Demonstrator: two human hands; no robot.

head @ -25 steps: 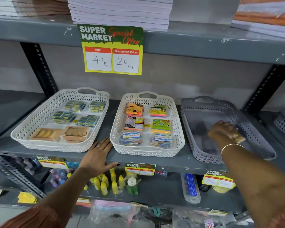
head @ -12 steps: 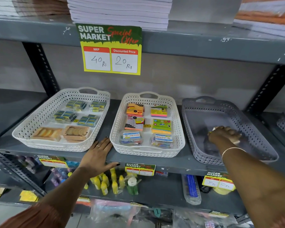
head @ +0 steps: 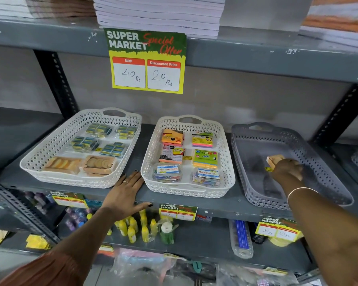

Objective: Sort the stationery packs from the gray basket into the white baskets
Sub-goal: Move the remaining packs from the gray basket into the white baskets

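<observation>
Nearest the camera, two bare forearms reach up to a gray metal shelf [head: 132,159]. The left hand [head: 125,195] lies flat on the shelf's front edge, fingers spread and holding nothing, palm down in the gap between the two white baskets, with a ring on one finger. The right hand [head: 287,169], a thin bangle [head: 300,191] at its wrist, is inside the gray basket [head: 327,182] on the right, fingers closed around a small tan pack [head: 274,161] that sticks out toward the left above the basket floor. The rest of that basket's floor looks bare apart from dark shadows.

Just past the left hand, the left white basket [head: 50,149] holds two tan packs of round pieces in its front row and four packs of small blue and yellow boxes behind them. The middle white basket [head: 227,162] holds two clear boxes of colored clips in front, then pads of sticky notes in orange, pink, green and yellow.

Farther back and above, a yellow and green price sign [head: 146,60] hangs from the upper shelf edge, reading 40 Rs and 20 Rs, under stacks of notebooks [head: 159,15].
</observation>
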